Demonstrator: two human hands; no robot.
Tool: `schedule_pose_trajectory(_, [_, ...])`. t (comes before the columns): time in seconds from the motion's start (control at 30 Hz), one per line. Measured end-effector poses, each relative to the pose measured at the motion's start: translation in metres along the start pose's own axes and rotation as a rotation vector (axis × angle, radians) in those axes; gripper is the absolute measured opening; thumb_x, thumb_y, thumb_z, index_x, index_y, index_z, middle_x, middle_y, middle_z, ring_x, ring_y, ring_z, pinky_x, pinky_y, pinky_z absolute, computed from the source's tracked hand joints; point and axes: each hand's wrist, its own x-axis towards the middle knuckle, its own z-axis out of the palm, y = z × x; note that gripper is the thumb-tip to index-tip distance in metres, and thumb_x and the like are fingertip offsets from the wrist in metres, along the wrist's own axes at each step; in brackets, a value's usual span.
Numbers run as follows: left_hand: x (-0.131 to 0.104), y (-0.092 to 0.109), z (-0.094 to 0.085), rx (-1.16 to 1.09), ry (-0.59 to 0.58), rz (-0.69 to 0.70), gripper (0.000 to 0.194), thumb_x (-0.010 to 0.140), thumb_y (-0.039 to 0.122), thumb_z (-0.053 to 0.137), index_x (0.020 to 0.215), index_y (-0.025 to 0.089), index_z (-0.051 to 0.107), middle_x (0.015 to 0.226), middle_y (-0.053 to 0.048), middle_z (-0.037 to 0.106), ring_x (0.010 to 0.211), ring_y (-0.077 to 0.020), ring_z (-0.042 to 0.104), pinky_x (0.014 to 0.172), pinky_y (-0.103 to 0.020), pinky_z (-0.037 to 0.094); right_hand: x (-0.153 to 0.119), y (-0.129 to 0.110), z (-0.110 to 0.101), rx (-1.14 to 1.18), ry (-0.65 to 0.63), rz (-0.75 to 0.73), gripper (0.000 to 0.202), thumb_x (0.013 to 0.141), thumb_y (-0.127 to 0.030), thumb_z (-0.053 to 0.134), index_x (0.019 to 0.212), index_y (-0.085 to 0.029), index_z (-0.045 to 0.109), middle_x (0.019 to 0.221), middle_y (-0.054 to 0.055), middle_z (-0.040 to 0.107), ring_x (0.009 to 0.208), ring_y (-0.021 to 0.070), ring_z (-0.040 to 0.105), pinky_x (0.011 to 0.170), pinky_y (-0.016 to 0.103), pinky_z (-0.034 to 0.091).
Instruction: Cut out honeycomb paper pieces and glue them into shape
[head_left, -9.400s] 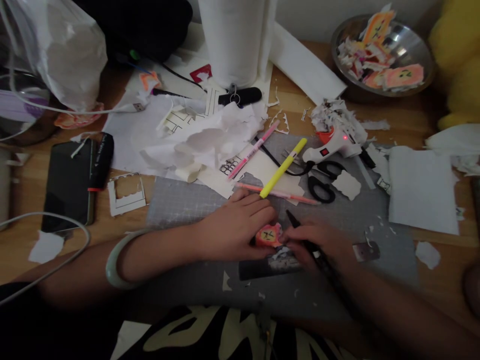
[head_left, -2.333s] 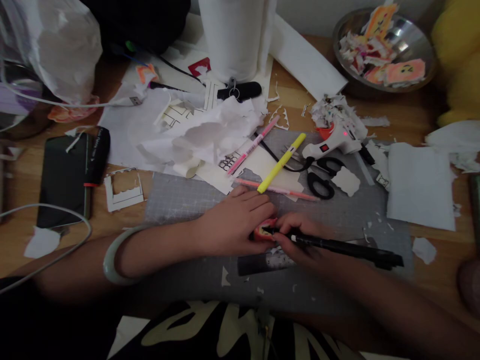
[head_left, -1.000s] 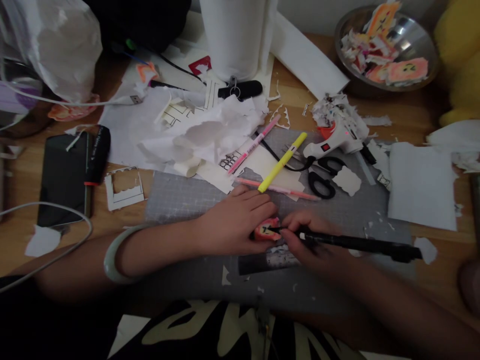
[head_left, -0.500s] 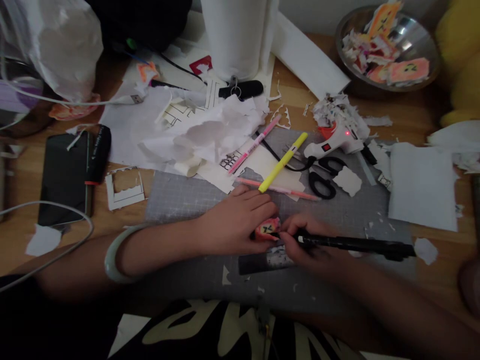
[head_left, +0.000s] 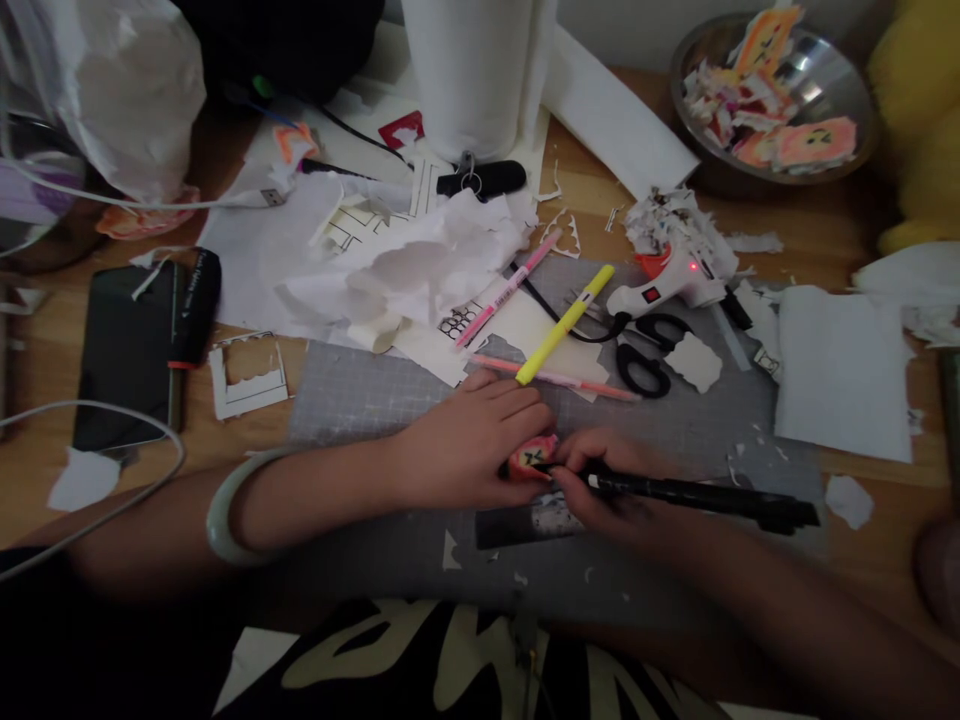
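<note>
My left hand [head_left: 480, 440] is closed around a small pink-orange paper piece [head_left: 532, 457] with dark marks on its yellowish middle; the fingers hide part of it. In my right hand [head_left: 611, 475] is a black pen [head_left: 697, 490], pinched near its tip, with the tip against the paper piece. Both hands are over a grey cutting mat [head_left: 360, 390]. Just beyond my left fingers lie a yellow highlighter [head_left: 566, 325] and an orange pen [head_left: 559, 377]. Below the hands is a dark flat strip [head_left: 517, 525].
Black-handled scissors [head_left: 643, 370] and a white glue gun [head_left: 667, 283] with a red light lie beyond my right hand. A metal bowl [head_left: 844, 80] holds coloured paper pieces. Crumpled paper [head_left: 420, 260] covers the back; a phone [head_left: 124, 360] and a white cable [head_left: 176, 440] are at left.
The black pen and my right hand have shifted slightly left and down, the pen's far end swinging a little toward me. My left hand stays on the paper piece.
</note>
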Motion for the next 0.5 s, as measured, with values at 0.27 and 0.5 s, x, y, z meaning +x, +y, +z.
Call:
schedule_pose_trajectory(0.27, [-0.0006, 0.0004, -0.0012, 0.005, -0.009, -0.001, 0.028, 0.08, 0.041, 0.056, 0.094, 0.016, 0.055, 0.087, -0.004, 0.06, 0.085, -0.0215, 0.054, 0.081, -0.035, 0.033, -0.0004, -0.0009, -0.0035, -0.002, 0.046, 0.052, 0.009, 0.079, -0.018, 0.051, 0.07, -0.021, 0.049, 0.066, -0.002, 0.064, 0.058, 0.0111, 0.06, 0.054, 0.019, 0.045])
schedule_pose_trajectory(0.5, [0.0002, 0.0004, -0.0004, 0.011, -0.01, -0.003, 0.026, 0.08, 0.04, 0.055, 0.093, 0.016, 0.056, 0.087, -0.005, 0.06, 0.084, -0.0212, 0.054, 0.08, -0.035, 0.033, -0.0002, -0.0004, -0.0005, -0.027, -0.006, 0.04, 0.009, 0.08, -0.021, 0.051, 0.071, -0.02, 0.05, 0.065, -0.001, 0.063, 0.057, 0.0115, 0.059, 0.052, 0.02, 0.044])
